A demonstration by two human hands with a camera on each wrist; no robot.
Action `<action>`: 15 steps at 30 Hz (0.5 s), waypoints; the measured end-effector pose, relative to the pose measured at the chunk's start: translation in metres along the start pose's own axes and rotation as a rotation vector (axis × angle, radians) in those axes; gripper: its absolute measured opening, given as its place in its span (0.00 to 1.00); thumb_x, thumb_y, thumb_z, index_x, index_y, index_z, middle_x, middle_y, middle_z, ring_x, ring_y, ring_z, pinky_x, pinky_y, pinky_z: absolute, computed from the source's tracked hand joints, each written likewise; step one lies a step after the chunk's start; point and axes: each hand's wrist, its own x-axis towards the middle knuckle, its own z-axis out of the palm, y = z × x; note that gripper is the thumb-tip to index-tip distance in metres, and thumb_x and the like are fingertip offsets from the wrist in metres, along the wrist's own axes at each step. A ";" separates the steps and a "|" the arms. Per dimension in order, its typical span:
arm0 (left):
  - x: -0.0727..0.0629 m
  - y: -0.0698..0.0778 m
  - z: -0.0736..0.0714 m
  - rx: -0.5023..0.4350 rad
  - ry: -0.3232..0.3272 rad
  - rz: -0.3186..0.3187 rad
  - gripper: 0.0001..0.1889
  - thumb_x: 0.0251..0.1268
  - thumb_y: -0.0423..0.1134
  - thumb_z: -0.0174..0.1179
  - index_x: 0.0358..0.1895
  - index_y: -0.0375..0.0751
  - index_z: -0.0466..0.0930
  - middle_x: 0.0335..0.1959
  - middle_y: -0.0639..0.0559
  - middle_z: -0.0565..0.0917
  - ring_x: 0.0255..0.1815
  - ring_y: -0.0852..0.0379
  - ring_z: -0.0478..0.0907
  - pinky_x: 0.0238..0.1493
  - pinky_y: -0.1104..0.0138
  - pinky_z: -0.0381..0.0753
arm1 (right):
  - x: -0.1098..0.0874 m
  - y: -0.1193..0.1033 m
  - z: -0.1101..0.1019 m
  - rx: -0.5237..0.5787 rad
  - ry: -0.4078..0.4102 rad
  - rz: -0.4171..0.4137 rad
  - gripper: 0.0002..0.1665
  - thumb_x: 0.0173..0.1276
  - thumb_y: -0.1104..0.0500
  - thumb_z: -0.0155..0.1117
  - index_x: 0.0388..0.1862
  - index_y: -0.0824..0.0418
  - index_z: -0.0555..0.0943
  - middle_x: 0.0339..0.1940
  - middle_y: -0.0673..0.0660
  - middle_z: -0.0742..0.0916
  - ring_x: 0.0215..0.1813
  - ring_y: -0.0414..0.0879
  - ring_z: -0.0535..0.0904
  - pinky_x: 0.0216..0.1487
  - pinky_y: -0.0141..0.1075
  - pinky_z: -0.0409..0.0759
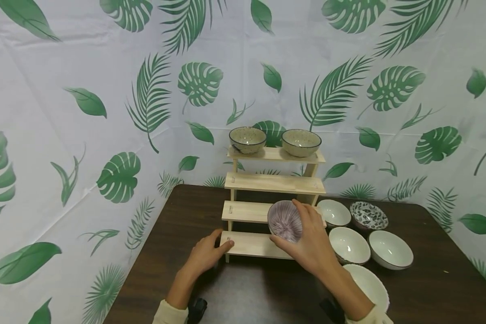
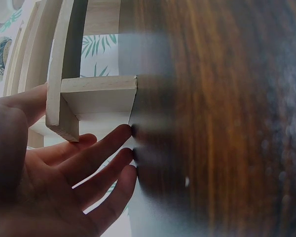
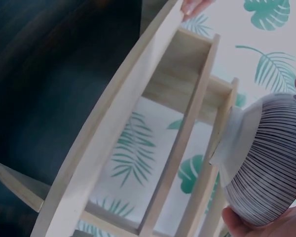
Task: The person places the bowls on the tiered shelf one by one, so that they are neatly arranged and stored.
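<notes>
My right hand [image 1: 313,240] grips a small bowl [image 1: 285,221] by its rim, with purple streaks inside. In the right wrist view, thin dark lines ring the outside of this bowl [image 3: 271,158], and its pale foot faces the steps. It is tilted, overlapping the lower steps of a four-step wooden stand [image 1: 247,243] in the head view. At the left end of the lowest step, my left hand [image 1: 205,253] holds the board's corner, thumb over the top. The left wrist view has the other fingers [image 2: 106,148] spread beside the stand's end [image 2: 96,101].
Two speckled beige bowls [image 1: 248,140] [image 1: 301,143] stand on the top step. Right of the stand, several bowls sit on the dark table [image 1: 437,279], including a black-and-white patterned bowl [image 1: 368,215] and a white bowl [image 1: 390,248]. A leaf-print cloth [image 1: 243,54] hangs behind.
</notes>
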 end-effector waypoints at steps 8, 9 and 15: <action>0.001 -0.001 0.002 0.002 0.000 0.003 0.38 0.71 0.62 0.60 0.73 0.38 0.71 0.65 0.34 0.81 0.65 0.31 0.79 0.61 0.31 0.72 | 0.005 -0.001 0.008 0.001 -0.019 -0.013 0.62 0.51 0.34 0.82 0.79 0.56 0.65 0.69 0.61 0.75 0.68 0.59 0.72 0.58 0.61 0.79; 0.001 -0.002 0.002 0.002 0.000 0.004 0.38 0.71 0.62 0.60 0.73 0.38 0.71 0.65 0.34 0.81 0.65 0.31 0.79 0.61 0.31 0.72 | 0.006 -0.001 0.008 0.002 -0.021 -0.012 0.62 0.51 0.34 0.82 0.79 0.56 0.65 0.69 0.61 0.75 0.68 0.59 0.72 0.57 0.61 0.79; 0.002 -0.003 0.003 -0.007 0.003 0.001 0.39 0.71 0.62 0.60 0.74 0.37 0.70 0.66 0.34 0.80 0.66 0.31 0.78 0.62 0.30 0.71 | 0.012 -0.004 0.015 -0.004 -0.021 -0.021 0.63 0.50 0.34 0.82 0.79 0.55 0.64 0.69 0.61 0.75 0.67 0.59 0.72 0.57 0.61 0.80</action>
